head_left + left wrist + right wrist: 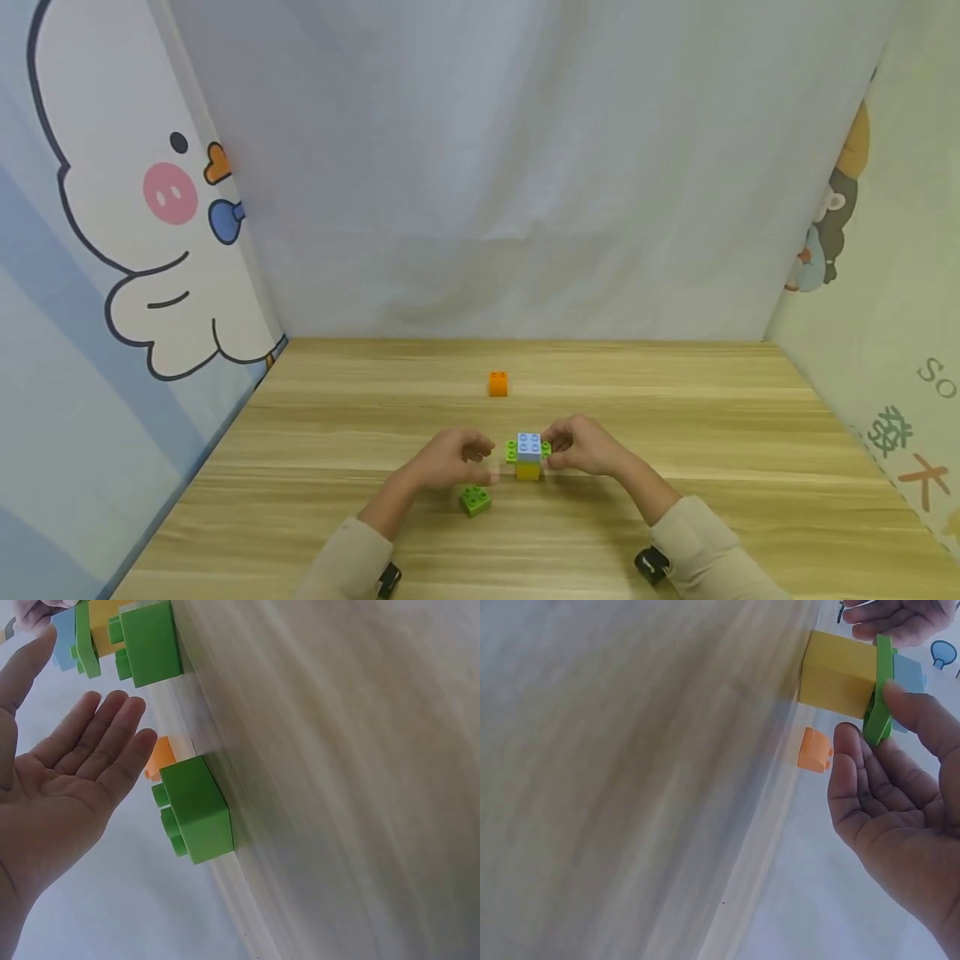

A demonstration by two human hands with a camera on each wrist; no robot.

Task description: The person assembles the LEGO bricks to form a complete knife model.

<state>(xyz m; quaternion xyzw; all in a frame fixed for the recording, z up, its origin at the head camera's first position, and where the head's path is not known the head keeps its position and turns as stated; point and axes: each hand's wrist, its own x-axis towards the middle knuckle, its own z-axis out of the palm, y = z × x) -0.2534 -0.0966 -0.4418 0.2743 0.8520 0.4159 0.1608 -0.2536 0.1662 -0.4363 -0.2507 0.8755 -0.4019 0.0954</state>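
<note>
In the middle of the table, a yellow block (528, 472) carries a thin green building plate (512, 452) laid crosswise, with a light blue brick (529, 447) on top. My right hand (587, 446) pinches the right end of the green plate between thumb and fingers, as the right wrist view shows. To the left of the stack, my left hand (448, 458) hovers with fingers spread from the thumb and nothing between them. Below it lies a green brick (474, 500), studs up. The left wrist view shows two green bricks, one closer (196, 811) and one beside the stack (151, 645).
An orange brick (498, 384) stands farther back on the wooden table (675, 392). A pale curtain (525, 167) hangs behind the table's far edge. Printed cartoon panels stand at the left (112, 167) and right (877, 333).
</note>
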